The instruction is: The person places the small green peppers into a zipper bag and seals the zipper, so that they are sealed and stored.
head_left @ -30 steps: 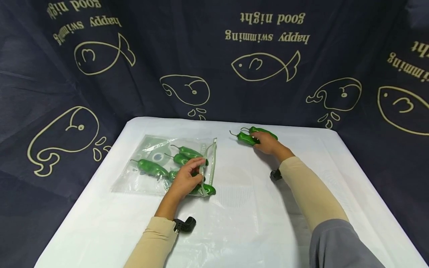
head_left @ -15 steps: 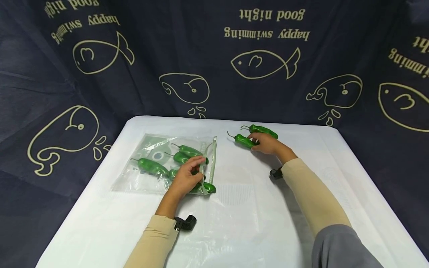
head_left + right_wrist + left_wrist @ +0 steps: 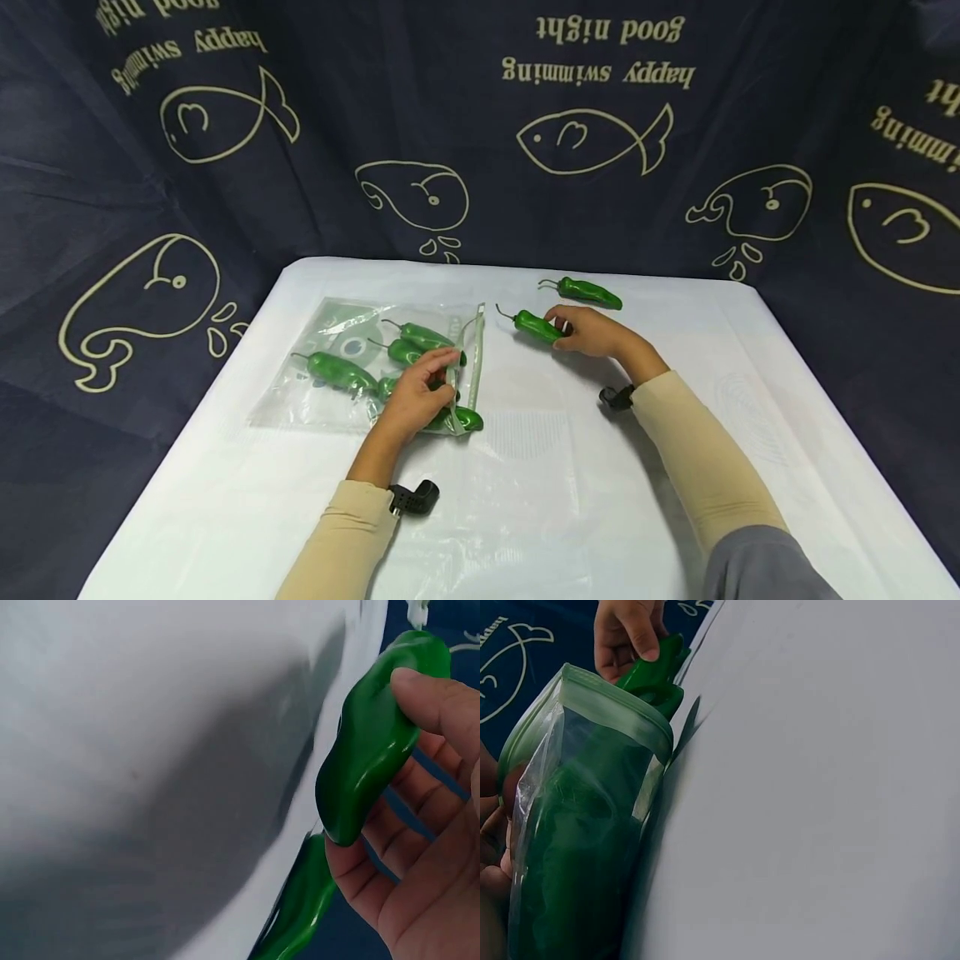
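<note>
My right hand (image 3: 594, 332) pinches a green chili pepper (image 3: 537, 327) between thumb and fingers, its stem pointing left. In the right wrist view the thumb lies across this pepper (image 3: 379, 735), which is lifted off the table. Behind it another green pepper (image 3: 588, 292) lies alone on the table. My left hand (image 3: 417, 400) pinches the edge of a clear zip bag (image 3: 285, 408) at its mouth, which faces right. Several green peppers (image 3: 339, 372) lie inside the bag. In the left wrist view the bag's green rim (image 3: 615, 712) stands apart, and my fingers partly hide behind the plastic.
A white-covered table (image 3: 525, 500) bears everything. Behind it hangs a dark blue cloth (image 3: 480, 100) with fish and whale prints. A small black camera (image 3: 415, 498) sits on my left wrist, another camera (image 3: 617, 398) on my right.
My right hand has drawn the pepper left and toward me, away from the other pepper at the back. My left hand and the bag have stayed in place.
</note>
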The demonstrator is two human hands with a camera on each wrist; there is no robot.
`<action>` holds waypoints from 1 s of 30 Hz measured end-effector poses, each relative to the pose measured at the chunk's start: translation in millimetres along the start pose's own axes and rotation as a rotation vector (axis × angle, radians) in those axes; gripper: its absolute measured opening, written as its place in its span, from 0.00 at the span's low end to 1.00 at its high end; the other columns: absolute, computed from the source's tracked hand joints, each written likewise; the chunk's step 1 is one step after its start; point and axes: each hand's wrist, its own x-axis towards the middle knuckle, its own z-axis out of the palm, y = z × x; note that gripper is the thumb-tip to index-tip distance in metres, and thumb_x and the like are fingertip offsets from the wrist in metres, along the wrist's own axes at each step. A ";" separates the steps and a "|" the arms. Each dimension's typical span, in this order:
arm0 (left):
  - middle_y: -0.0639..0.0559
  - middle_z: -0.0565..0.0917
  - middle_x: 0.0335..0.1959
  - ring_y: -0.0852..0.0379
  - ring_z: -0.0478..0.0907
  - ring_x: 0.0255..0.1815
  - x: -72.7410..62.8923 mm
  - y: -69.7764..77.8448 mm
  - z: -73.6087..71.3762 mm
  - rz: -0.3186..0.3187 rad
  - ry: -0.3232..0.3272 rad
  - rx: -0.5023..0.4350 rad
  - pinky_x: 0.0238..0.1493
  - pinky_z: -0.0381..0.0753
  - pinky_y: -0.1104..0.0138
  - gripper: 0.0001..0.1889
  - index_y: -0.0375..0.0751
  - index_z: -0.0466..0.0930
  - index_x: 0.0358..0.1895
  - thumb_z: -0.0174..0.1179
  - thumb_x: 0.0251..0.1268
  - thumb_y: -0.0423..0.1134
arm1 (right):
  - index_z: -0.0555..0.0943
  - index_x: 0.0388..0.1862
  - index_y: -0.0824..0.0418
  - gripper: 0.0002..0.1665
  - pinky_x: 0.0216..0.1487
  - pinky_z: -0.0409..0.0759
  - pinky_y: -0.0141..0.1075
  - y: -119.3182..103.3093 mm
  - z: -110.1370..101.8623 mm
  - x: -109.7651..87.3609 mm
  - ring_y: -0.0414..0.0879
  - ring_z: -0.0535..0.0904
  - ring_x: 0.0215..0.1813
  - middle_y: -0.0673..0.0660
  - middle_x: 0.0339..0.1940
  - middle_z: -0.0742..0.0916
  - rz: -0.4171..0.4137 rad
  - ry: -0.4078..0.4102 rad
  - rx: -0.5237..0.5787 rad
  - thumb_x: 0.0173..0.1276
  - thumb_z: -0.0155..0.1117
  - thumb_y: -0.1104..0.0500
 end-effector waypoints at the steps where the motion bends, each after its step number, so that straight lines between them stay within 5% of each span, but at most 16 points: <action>1: 0.44 0.70 0.70 0.47 0.70 0.49 0.0 0.2 0.0 0.011 0.005 0.001 0.44 0.72 0.65 0.31 0.29 0.73 0.66 0.54 0.54 0.20 | 0.74 0.65 0.59 0.29 0.50 0.78 0.47 -2.4 0.9 -1.6 0.52 0.79 0.50 0.59 0.50 0.83 -0.012 -0.004 -0.006 0.65 0.69 0.61; 30: 0.50 0.74 0.67 0.52 0.70 0.45 2.6 -9.6 1.4 0.044 0.031 0.020 0.43 0.72 0.68 0.30 0.32 0.76 0.64 0.56 0.52 0.21 | 0.80 0.64 0.58 0.27 0.54 0.78 0.51 -42.1 14.2 -30.9 0.48 0.79 0.51 0.50 0.48 0.84 -0.276 -0.058 -0.020 0.65 0.70 0.63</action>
